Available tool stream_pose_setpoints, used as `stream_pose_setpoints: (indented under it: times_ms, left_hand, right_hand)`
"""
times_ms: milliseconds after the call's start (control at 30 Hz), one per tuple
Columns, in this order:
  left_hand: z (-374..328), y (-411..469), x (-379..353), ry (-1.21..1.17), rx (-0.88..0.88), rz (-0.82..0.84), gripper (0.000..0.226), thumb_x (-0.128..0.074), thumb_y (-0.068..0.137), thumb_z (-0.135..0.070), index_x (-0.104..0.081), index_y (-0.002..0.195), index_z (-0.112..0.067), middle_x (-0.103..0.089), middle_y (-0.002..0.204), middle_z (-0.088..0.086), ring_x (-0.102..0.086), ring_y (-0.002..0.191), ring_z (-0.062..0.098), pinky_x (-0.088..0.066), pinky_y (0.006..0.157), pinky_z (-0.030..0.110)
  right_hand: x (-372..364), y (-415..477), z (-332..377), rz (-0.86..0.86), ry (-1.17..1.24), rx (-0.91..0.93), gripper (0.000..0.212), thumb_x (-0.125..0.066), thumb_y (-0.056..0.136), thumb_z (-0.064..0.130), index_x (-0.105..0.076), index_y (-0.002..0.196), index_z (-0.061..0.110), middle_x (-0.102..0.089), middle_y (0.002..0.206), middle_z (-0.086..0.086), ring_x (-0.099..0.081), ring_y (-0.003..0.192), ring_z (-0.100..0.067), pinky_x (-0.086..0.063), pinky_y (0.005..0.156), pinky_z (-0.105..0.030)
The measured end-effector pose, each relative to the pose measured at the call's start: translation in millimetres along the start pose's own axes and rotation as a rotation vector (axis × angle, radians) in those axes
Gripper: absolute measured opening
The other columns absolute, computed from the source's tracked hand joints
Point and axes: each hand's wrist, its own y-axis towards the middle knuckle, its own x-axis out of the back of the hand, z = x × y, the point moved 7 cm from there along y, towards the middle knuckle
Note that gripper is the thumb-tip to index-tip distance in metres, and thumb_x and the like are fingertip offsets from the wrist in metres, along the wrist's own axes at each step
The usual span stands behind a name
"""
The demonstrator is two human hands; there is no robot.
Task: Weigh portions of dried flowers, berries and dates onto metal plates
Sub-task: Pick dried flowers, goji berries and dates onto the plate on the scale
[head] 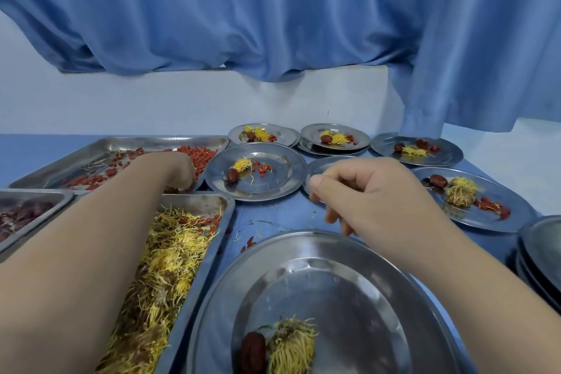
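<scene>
My left hand (177,171) reaches over the tray of dried yellow flowers (173,255) into the tray of red berries (198,155), its fingers curled down into the berries at the tray's near edge. My right hand (367,194) hovers with loosely curled fingers over a small metal plate (329,164), nothing visible in it. The nearest metal plate (394,288) holds one dark date (253,352) and a clump of yellow flowers (293,346). A tray of dates (24,214) sits at the far left.
Several filled plates with flowers, a date and berries stand behind and to the right, among them one (273,186) in the middle and one (498,200) at right. A stack of plates (542,252) sits at the right edge. Blue curtains hang behind the table.
</scene>
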Motion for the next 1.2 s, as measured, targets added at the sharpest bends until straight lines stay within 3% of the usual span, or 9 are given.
stream_pose_setpoints:
  times_ms: [200, 333, 467, 600, 667, 833, 967, 1067, 1200]
  left_hand:
    - [0, -1, -1, -0.023, -0.044, -0.059, 0.030, -0.049, 0.087, 0.002, -0.075, 0.095, -0.011, -0.067, 0.092, 0.008, -0.057, 0.073, 0.020, -0.043, 0.060, 0.028]
    - [6, 1, 9, -0.098, -0.031, -0.168, 0.019, -0.058, 0.088, -0.004, -0.073, 0.087, -0.016, -0.067, 0.085, 0.003, -0.061, 0.073, 0.019, -0.044, 0.055, 0.026]
    - [10, 2, 21, -0.042, -0.065, -0.279, 0.005, -0.069, 0.087, -0.017, -0.071, 0.092, -0.018, -0.063, 0.092, 0.002, -0.054, 0.080, 0.018, -0.041, 0.068, 0.029]
    - [14, 3, 19, 0.002, -0.104, -0.298, 0.017, -0.072, 0.085, -0.025, -0.072, 0.087, -0.007, -0.070, 0.093, 0.013, -0.051, 0.075, 0.020, -0.042, 0.068, 0.030]
    - [14, 0, 19, 0.012, -0.111, -0.298, 0.010, -0.072, 0.082, -0.019, -0.066, 0.078, -0.012, -0.064, 0.085, 0.009, -0.049, 0.074, 0.020, -0.042, 0.067, 0.029]
    - [24, -11, 25, -0.156, -0.087, -0.341, 0.028, -0.065, 0.080, 0.000, -0.059, 0.073, -0.027, -0.059, 0.086, -0.004, -0.053, 0.078, 0.014, -0.037, 0.057, 0.025]
    - [30, -22, 33, -0.315, -0.118, -0.390, 0.022, -0.070, 0.081, 0.000, -0.063, 0.073, -0.020, -0.068, 0.086, 0.001, -0.060, 0.075, 0.014, -0.045, 0.064, 0.027]
    - [33, -35, 37, -0.420, -0.128, -0.415, 0.017, -0.072, 0.084, -0.004, -0.064, 0.077, -0.018, -0.068, 0.084, 0.001, -0.063, 0.071, 0.013, -0.046, 0.058, 0.023]
    - [30, -60, 47, -0.592, -0.168, -0.425, 0.010, -0.070, 0.086, -0.005, -0.067, 0.089, -0.013, -0.070, 0.093, 0.007, -0.069, 0.081, 0.021, -0.055, 0.074, 0.031]
  right_hand:
    - [2, -1, 6, -0.008, 0.021, 0.028, 0.031, -0.058, 0.088, 0.031, -0.064, 0.066, 0.010, -0.064, 0.064, -0.006, -0.052, 0.045, 0.001, -0.046, 0.050, -0.023]
    - [2, 0, 6, -0.014, 0.013, 0.055, 0.032, -0.058, 0.088, 0.030, -0.064, 0.067, 0.008, -0.064, 0.063, -0.004, -0.052, 0.048, -0.015, -0.046, 0.051, -0.025]
    - [6, 1, 3, -0.033, 0.040, 0.048, 0.031, -0.059, 0.088, 0.031, -0.065, 0.067, 0.009, -0.065, 0.061, -0.002, -0.051, 0.044, -0.001, -0.047, 0.050, -0.024]
    - [6, 0, 4, -0.034, 0.080, 0.042, 0.030, -0.059, 0.089, 0.028, -0.065, 0.069, 0.006, -0.062, 0.063, -0.012, -0.057, 0.046, 0.003, -0.044, 0.052, -0.023]
    - [6, 0, 5, -0.028, 0.080, 0.043, 0.030, -0.059, 0.089, 0.028, -0.065, 0.070, 0.006, -0.062, 0.063, -0.013, -0.058, 0.046, 0.003, -0.045, 0.053, -0.023]
    - [14, 3, 0, -0.082, 0.182, 0.011, 0.029, -0.060, 0.088, 0.030, -0.068, 0.064, 0.016, -0.062, 0.053, 0.000, -0.052, 0.042, 0.000, -0.042, 0.046, -0.016]
    - [30, 6, -11, -0.221, 0.362, -0.075, 0.025, -0.063, 0.086, 0.029, -0.070, 0.064, 0.019, -0.057, 0.047, 0.001, -0.044, 0.039, -0.009, -0.038, 0.040, -0.017]
    - [44, 5, -17, -0.357, 0.482, -0.124, 0.028, -0.063, 0.085, 0.029, -0.071, 0.060, 0.021, -0.052, 0.044, 0.003, -0.041, 0.037, -0.010, -0.034, 0.037, -0.014]
    - [54, 2, -21, -0.408, 0.615, -0.171, 0.030, -0.061, 0.084, 0.025, -0.069, 0.055, 0.020, -0.049, 0.044, 0.003, -0.037, 0.036, -0.011, -0.030, 0.037, -0.012]
